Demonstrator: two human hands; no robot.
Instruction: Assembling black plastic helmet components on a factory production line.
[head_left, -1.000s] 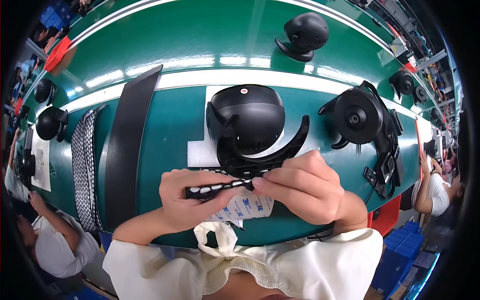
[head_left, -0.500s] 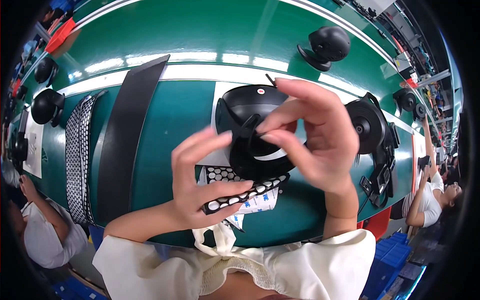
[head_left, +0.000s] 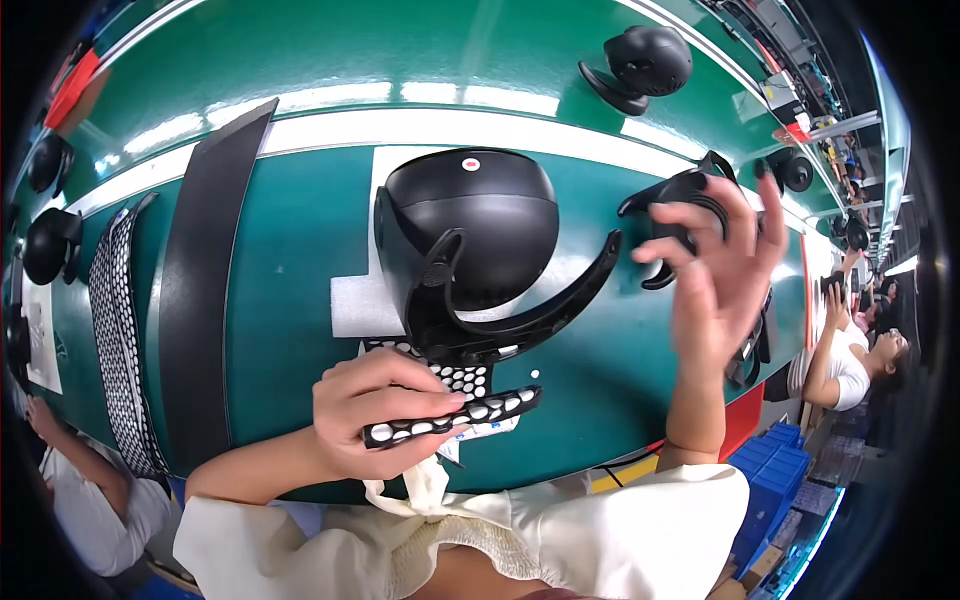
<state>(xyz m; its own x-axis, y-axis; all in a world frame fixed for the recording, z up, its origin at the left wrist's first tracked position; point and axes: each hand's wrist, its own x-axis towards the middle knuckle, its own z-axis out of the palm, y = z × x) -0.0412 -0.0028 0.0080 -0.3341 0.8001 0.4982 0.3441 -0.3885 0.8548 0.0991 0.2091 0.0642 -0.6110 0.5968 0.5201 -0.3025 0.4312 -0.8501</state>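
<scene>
My left hand [head_left: 385, 415] grips a folded black sheet of round white pads [head_left: 500, 405] close to my chest. Right of the workpiece, my right hand [head_left: 715, 265] is raised with its fingers spread and slightly blurred. It is nearest to some black curved parts [head_left: 665, 235], which it partly hides. In front of me stands a glossy black rounded housing [head_left: 480, 225] with a small round sticker on top. A curved black bracket [head_left: 540, 325] reaches around its near side, one arm pointing right. Another dotted sheet [head_left: 465, 380] lies partly under the bracket.
To the left are a long black strip [head_left: 200, 300] and a tall dotted strip [head_left: 122, 340]. A tiny white disc [head_left: 535, 374] lies on the green table. Another black unit [head_left: 640, 70] stands on the far green surface. Blue crates [head_left: 765, 480] are at lower right; other people sit at both sides.
My right hand has left the bracket and moved right, its pinching fingers now spread. My left hand with the dotted sheet has drawn away from the bracket. The view has shifted somewhat.
</scene>
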